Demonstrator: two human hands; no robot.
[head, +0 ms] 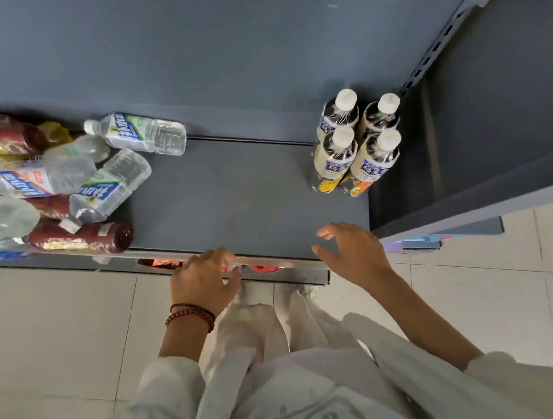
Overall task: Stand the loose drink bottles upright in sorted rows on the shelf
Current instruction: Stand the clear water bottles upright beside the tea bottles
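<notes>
Meanwhile, loose bottles (58,186) lie far left of both hands' fingers (326,233).

Head view, counts by kind. 4 white-capped bottles (356,138) stand upright in a 2-by-2 block at the right end of the shelf (249,191). In the pile at the left end, at least 5 clear water bottles (137,135) lie on their sides, 3 with blue-and-white labels readable; the frame edge cuts off any further ones. About 4 dark red bottles (80,237) lie among them, some partly covered, so that count is uncertain. 1 yellow item (52,131) shows behind the pile; its kind cannot be told. 2 hands are in view, left hand (204,279) and right hand (352,252). 2 bracelets (190,315) circle the left wrist.
</notes>
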